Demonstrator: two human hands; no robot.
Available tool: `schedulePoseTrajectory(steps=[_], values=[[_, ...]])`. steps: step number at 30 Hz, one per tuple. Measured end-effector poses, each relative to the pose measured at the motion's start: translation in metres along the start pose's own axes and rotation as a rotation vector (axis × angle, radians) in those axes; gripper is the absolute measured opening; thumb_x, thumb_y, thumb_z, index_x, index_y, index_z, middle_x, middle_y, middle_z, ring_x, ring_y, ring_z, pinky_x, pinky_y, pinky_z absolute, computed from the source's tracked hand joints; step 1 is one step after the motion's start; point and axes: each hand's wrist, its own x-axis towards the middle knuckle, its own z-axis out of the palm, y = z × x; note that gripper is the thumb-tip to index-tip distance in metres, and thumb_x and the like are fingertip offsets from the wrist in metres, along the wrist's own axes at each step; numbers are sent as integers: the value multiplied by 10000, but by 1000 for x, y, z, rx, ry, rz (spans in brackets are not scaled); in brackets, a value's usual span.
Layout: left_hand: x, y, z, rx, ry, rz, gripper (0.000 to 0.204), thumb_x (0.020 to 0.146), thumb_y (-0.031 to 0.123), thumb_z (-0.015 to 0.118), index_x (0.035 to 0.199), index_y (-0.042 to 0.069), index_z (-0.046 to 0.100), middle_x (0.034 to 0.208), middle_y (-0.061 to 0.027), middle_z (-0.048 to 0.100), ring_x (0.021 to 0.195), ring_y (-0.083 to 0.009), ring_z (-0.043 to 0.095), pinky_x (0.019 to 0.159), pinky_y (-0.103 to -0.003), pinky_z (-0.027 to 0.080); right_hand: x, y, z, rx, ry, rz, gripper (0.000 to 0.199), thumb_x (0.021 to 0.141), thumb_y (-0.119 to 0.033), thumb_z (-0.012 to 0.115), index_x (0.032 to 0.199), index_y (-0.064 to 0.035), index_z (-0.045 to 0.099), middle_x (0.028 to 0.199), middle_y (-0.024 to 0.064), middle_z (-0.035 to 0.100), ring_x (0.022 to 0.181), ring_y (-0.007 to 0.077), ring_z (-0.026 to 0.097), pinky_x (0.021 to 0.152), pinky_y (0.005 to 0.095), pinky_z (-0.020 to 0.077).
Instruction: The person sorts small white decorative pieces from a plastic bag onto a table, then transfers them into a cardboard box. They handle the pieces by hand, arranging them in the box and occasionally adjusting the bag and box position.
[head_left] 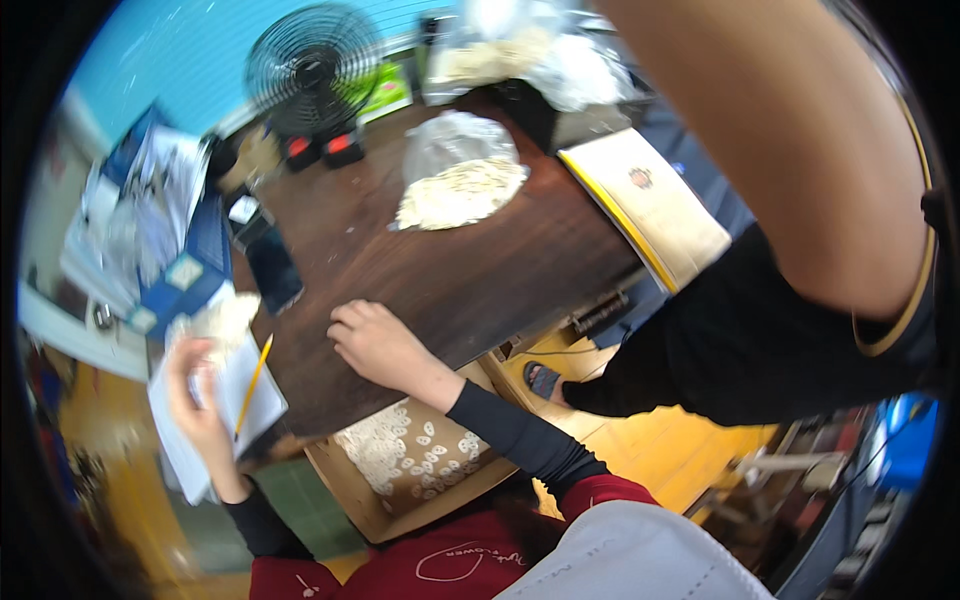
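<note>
lower left: left hand [197, 392], blurred, grip unclear, by bag [230, 316]; centre: right hand [378, 342], loosely spread, over table [470, 275]

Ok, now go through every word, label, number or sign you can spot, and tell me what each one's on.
I won't copy wording out, but print shows here:
Dark red shirt: white lettering, partly legible, around an oval line.
Yellow-edged book or folder: small emblem, too small to make out.
Blue box: pale label, too blurred.
Green item behind the fan: pale marks, too blurred.
</note>
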Motion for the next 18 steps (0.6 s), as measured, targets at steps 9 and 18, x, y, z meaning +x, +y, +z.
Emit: schedulePoseTrajectory(steps=[9, 18], values=[[-67, 27, 96, -58, -261, -187, 61, 920, 68, 684, 972, 45, 706, 776, -82, 618, 674, -275, 571, 642, -373, 444, 16, -9, -24, 98, -94, 170, 194, 856, -68, 721, 1042, -13, 712, 1074, 131, 660, 1007, 323, 633, 884, 419, 516], [-76, 18, 100, -20, -254, -92, 45, 890, 49, 709, 934, 55, 713, 683, -52, 555, 610, -235, 513, 617, -373, 386, -23, -3, -149, -147, 227, 830, 107, 874, -4, 644, 839, 67, 717, 750, 63, 707, 685, 79, 594, 634, 239, 442]])
